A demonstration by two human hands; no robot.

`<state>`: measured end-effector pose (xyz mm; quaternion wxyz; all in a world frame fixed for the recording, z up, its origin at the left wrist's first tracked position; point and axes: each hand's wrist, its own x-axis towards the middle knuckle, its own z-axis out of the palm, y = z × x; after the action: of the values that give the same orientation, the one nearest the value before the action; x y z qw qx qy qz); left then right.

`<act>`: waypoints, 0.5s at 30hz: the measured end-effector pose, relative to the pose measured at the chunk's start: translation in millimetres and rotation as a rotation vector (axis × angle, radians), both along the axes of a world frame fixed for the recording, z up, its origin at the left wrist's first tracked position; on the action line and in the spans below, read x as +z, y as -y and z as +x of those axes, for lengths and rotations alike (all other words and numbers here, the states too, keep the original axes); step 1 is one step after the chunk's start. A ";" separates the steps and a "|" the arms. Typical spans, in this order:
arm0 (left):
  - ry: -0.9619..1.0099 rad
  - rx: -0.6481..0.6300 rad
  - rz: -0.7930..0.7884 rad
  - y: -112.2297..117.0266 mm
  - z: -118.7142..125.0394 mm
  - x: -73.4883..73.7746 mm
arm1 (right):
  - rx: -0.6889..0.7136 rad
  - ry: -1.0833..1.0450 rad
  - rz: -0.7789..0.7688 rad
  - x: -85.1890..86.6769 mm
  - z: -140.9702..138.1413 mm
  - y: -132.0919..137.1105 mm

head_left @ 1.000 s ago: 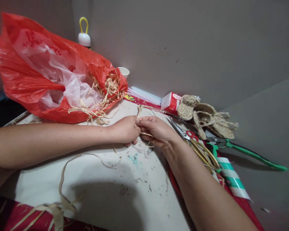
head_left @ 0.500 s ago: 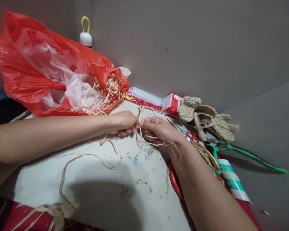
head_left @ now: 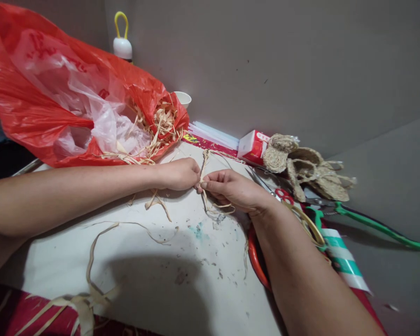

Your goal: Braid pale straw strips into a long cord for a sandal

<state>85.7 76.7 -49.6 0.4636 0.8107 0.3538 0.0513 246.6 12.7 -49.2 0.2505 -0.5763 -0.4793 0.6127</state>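
My left hand (head_left: pixel 178 174) and my right hand (head_left: pixel 231 189) meet over the middle of the white board (head_left: pixel 182 261), both pinched on a thin straw braid (head_left: pixel 205 161) that runs up and back from my fingertips. Loose straw strands (head_left: pixel 215 205) curl out from under my right hand, and a few more (head_left: pixel 156 203) hang below my left wrist. Both sets of fingers are closed around the straw.
A red plastic bag (head_left: pixel 38 102) full of straw lies at the back left, with a white bottle (head_left: pixel 122 46) and a cup (head_left: pixel 183 98) behind it. At right lie woven straw pieces (head_left: pixel 308 170), scissors (head_left: pixel 283 196), green-handled shears (head_left: pixel 371 224), a red-white carton (head_left: pixel 254 144). Long straw strips (head_left: pixel 91 261) trail over the near edge.
Both hands lifted slightly off the board and shifted back, drawing the braid upright; loose strands now show below my left wrist. The view tilted a little.
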 end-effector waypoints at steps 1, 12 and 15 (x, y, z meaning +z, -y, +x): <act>0.003 0.001 -0.006 -0.3 0.4 0.3 | 0.004 0.016 0.009 0.4 0.0 0.2; 0.025 0.054 -0.276 -1.0 -2.0 5.8 | 0.038 0.121 0.089 1.0 -0.7 1.1; 0.063 0.061 -0.401 -1.4 -2.2 7.1 | 0.046 0.175 0.114 1.7 0.1 1.1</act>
<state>83.6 78.1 -42.4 0.6249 0.6889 0.3666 0.0193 246.7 11.6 -47.5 0.2262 -0.6012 -0.5464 0.5374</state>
